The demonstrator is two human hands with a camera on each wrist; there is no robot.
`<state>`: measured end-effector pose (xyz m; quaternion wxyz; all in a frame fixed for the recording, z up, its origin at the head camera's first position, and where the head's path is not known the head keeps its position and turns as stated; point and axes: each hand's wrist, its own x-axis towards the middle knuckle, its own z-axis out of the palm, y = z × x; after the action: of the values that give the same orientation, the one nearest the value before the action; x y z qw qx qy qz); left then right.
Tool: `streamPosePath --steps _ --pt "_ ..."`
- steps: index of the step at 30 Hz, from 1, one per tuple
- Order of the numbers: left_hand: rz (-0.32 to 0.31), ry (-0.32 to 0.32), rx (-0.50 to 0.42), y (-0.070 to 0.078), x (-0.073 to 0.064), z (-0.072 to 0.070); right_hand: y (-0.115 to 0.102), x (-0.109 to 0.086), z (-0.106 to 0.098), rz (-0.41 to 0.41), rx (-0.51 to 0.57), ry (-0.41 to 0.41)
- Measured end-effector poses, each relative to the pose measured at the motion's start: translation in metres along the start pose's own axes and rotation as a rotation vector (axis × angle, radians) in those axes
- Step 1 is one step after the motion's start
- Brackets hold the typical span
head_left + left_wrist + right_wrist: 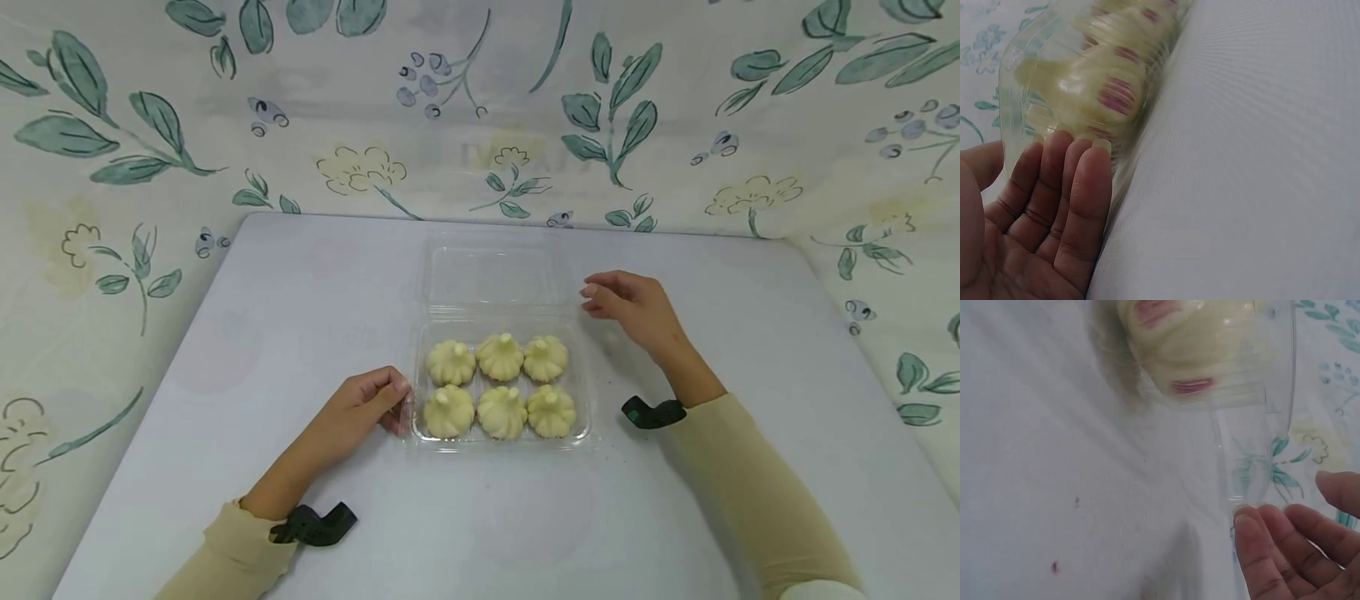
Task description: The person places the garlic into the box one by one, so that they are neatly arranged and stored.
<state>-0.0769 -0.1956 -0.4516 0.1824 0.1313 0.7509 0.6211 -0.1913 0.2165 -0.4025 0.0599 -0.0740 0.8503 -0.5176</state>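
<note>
A clear plastic clamshell container [582,417] lies on the table, its lid [497,275] folded back flat on the far side. In it sit several pale yellow garlic bulbs [501,357], in two rows of three, with stubby stalks up and purple streaks low on their sides. My left hand [367,404] holds the container's near left edge, thumb at the rim and fingers [1088,194] against the outer wall. Beside the lid's right edge my right hand [630,308] hovers with fingers loosely bent and nothing in it. In the right wrist view its fingertips [1250,519] overlap the lid's edge.
The white table [480,525] has a few small dark specks [1055,567] right of the container. A cloth with a leaf and flower print [510,100] hangs behind and beside it. Both wrists wear black camera mounts [315,525] over beige sleeves.
</note>
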Motion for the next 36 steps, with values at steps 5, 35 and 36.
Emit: streamPosePath --steps 5,35,36 --pt "-0.006 0.001 0.009 0.001 0.0 0.0 0.004 0.014 0.006 0.094 0.083 0.006" --pt "0.006 0.015 -0.027 -0.002 0.002 -0.001 0.01 0.027 0.023 0.187 0.197 0.054" --pt "0.008 0.016 -0.028 -0.002 0.002 -0.001 0.009 0.026 0.024 0.18 0.205 0.06"
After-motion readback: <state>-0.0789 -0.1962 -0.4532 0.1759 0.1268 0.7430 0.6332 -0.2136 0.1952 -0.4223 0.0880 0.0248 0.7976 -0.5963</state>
